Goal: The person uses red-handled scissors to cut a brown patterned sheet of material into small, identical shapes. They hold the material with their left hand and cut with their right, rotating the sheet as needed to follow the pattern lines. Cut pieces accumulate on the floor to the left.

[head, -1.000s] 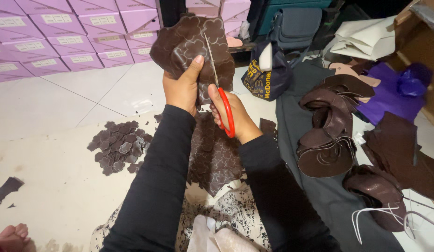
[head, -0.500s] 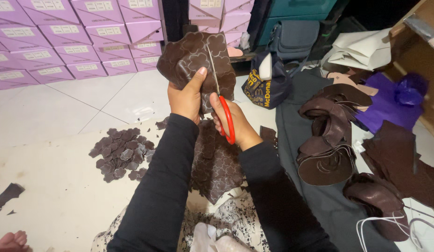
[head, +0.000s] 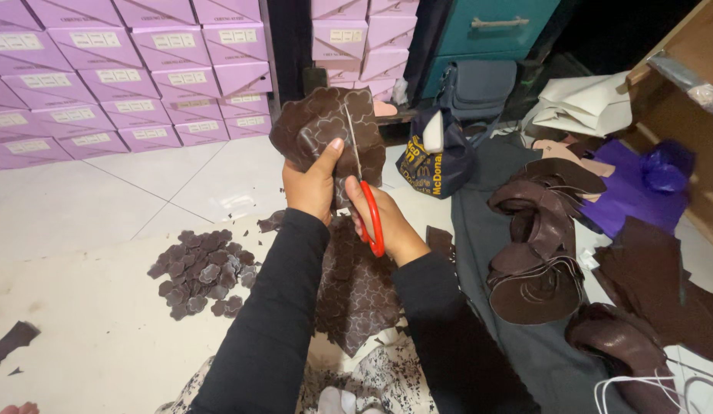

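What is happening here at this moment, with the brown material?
A person is cutting a brown leather piece marked with flower outlines. The left hand holds it up, and the right hand works red-handled scissors whose blades are in the leather. A pile of cut flower shapes lies on the floor at the left; brown shoe uppers lie at the right.

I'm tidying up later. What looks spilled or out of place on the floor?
Small brown offcuts lie heaped on the white floor left of the hands; dark scraps sit farther left.
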